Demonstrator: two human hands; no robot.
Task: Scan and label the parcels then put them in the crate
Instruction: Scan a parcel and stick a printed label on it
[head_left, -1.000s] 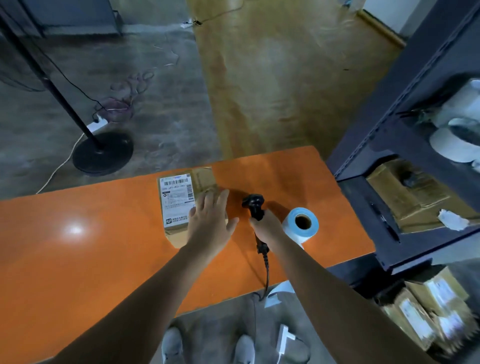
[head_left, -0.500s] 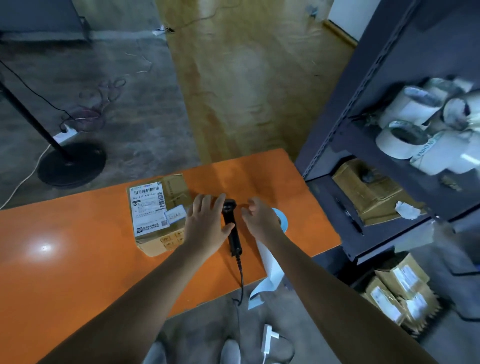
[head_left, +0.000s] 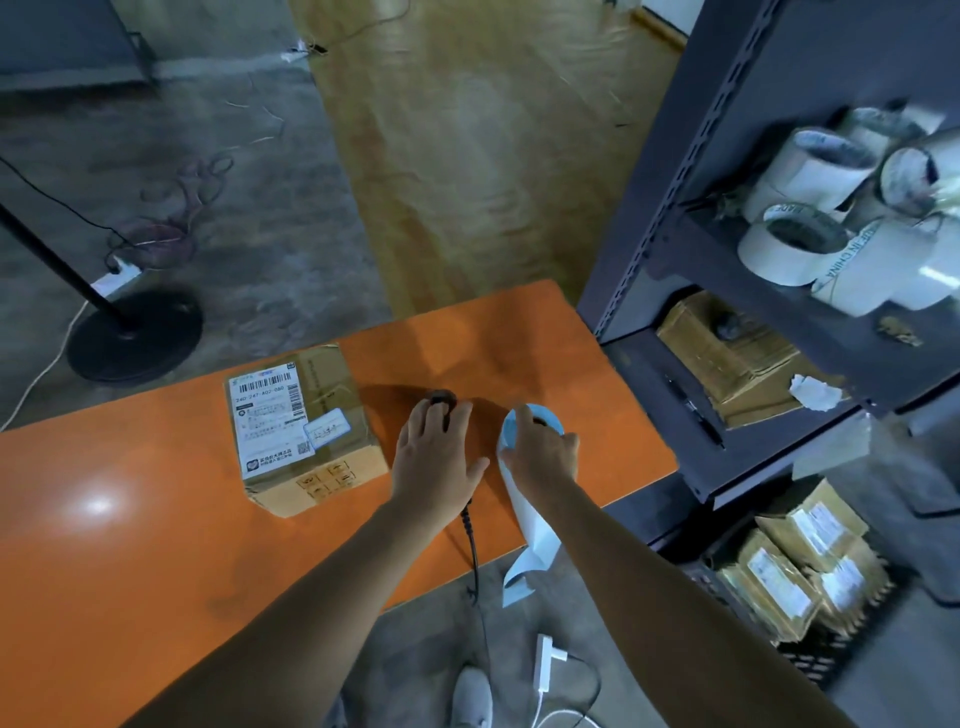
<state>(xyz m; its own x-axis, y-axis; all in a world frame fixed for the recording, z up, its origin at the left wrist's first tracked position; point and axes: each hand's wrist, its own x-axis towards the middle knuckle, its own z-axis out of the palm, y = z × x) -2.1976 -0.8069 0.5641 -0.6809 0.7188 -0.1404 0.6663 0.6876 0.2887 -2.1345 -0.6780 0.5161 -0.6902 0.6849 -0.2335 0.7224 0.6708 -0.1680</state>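
Brown cardboard parcel (head_left: 306, 441) with white barcode shipping label: flat on the glossy orange table (head_left: 130, 545), centre-left of frame, well apart from both hands. Small blue-edged sticker (head_left: 326, 427) already on top, overlapping the shipping label's right edge. Probably light to moderate. Stiff enough for a firm squeeze, though dented at the near corner, so some give there. Plain card, not slippery. Best taken by the two long sides, or one hand spread over the top with thumb down a side. Keep off the labels. Contents unknown.

Left hand (head_left: 436, 452): fingers spread and fairly straight, resting on the black handheld barcode scanner (head_left: 441, 400) at centre frame, no visible grip. Black scanner cable (head_left: 471, 545) off the near table edge.

Right hand (head_left: 540, 452): fingers curled over the pale blue label roll (head_left: 553, 420) just right of the scanner, holding it. Loose white backing strip (head_left: 530, 545) hanging over the near edge.

Table hard and flat, with a glare spot at left. Easy sliding for the parcel.

Dark metal shelf rack (head_left: 675, 234) down the right of frame, white tape rolls (head_left: 800, 244) upper right. What looks like a black crate (head_left: 821, 670) at lower right, labelled brown parcels (head_left: 789, 577) in it: a reach right and down. Grey concrete floor (head_left: 234, 208), round black stand base (head_left: 135, 338) upper left. White power strip (head_left: 545, 660) underfoot, a snag risk with the cable.
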